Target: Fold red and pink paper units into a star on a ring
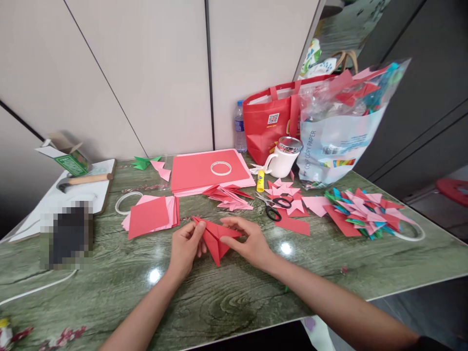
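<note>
A folded red paper with creased triangular flaps is held between both hands, above the near middle of the table. My left hand pinches its left corner, thumb on top. On the opposite side my right hand grips the right flap between thumb and fingers. To the left lies a stack of red and pink paper squares. Just beyond the hands are folded red and pink pieces. Black-handled scissors and a yellow glue stick lie to the right of these.
Large red sheets with a tape roll lie at the back. A white mug, a red bag and a plastic bag stand behind. Folded pieces are heaped right; a hammer lies left.
</note>
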Tool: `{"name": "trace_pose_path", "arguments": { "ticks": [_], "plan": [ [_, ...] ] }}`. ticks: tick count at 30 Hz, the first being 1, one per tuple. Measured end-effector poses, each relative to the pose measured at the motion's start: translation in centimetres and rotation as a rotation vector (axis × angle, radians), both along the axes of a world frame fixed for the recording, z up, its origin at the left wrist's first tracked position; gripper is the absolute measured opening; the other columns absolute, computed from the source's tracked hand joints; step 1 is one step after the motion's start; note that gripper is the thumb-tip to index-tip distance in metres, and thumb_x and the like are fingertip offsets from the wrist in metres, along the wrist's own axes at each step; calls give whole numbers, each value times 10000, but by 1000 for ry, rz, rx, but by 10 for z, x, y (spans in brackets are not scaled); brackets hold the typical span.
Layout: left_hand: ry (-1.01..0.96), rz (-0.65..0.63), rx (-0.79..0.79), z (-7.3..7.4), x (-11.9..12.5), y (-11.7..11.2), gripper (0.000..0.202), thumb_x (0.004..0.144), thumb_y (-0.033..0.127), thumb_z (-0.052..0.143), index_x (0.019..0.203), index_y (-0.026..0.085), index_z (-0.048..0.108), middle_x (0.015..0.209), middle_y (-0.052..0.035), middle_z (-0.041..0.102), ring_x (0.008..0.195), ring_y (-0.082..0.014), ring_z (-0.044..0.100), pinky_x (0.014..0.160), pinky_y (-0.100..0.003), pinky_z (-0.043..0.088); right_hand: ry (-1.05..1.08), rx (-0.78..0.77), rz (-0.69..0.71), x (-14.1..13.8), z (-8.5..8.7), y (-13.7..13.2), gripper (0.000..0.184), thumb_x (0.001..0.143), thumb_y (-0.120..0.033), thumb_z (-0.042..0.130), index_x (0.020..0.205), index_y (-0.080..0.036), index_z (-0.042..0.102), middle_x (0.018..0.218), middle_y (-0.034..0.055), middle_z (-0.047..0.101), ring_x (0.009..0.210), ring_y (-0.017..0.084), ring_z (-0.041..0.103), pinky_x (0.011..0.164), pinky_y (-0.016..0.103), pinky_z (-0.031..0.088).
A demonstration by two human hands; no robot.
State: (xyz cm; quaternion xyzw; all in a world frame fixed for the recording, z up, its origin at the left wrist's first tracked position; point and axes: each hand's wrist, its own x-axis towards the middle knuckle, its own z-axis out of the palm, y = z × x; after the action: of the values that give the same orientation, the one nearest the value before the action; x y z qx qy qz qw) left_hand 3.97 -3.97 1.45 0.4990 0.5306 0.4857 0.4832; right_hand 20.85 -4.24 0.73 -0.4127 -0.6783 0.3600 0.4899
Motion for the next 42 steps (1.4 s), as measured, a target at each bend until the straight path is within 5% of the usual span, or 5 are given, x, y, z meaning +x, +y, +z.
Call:
{"name": "trace_pose_path", "arguments": {
  "ticks": [9, 17, 28, 35, 42],
  "plan": [
    [33, -163, -18, -2, 0, -1, 364, 781, 483, 535, 625, 154, 549, 422, 50, 497, 356, -74, 411, 366, -176, 311, 75, -105, 128, -3, -2, 1, 219, 759, -146, 580, 964, -197, 523, 883, 22, 617, 818, 153, 591, 765, 295, 465],
    [43, -180, -75, 4, 2, -1, 257, 729, 379, 617, 662, 133, 649, 630, 13, 623, 577, -115, 509, 541, -200, 401, 74, -302, 224, -4, -6, 2, 113, 774, -252, 590, 778, -188, 497, 658, -38, 525, 573, 105, 527, 534, 212, 423],
    [-73, -149, -243, 7, -1, 1, 299, 664, 427, 664, 593, 143, 602, 435, 52, 536, 333, -89, 450, 298, -194, 385, -36, -43, 234, 5, -5, 8, 211, 816, -120, 466, 903, -193, 644, 871, 46, 614, 767, 147, 588, 597, 241, 478],
    [-164, -390, -346, 8, -5, 1, 349, 731, 457, 617, 740, 109, 647, 528, -36, 649, 440, -141, 585, 418, -236, 481, -129, 169, 218, 12, -4, 14, 131, 829, -157, 541, 850, -197, 664, 832, 52, 627, 762, 148, 583, 674, 263, 462],
    [-145, -416, -340, 10, -8, 1, 293, 641, 366, 726, 763, 103, 684, 617, -50, 683, 524, -128, 583, 515, -217, 445, -200, 223, 278, 15, -5, 17, 140, 845, -195, 532, 894, -214, 662, 879, 54, 572, 791, 150, 559, 689, 265, 468]
  ]
}}
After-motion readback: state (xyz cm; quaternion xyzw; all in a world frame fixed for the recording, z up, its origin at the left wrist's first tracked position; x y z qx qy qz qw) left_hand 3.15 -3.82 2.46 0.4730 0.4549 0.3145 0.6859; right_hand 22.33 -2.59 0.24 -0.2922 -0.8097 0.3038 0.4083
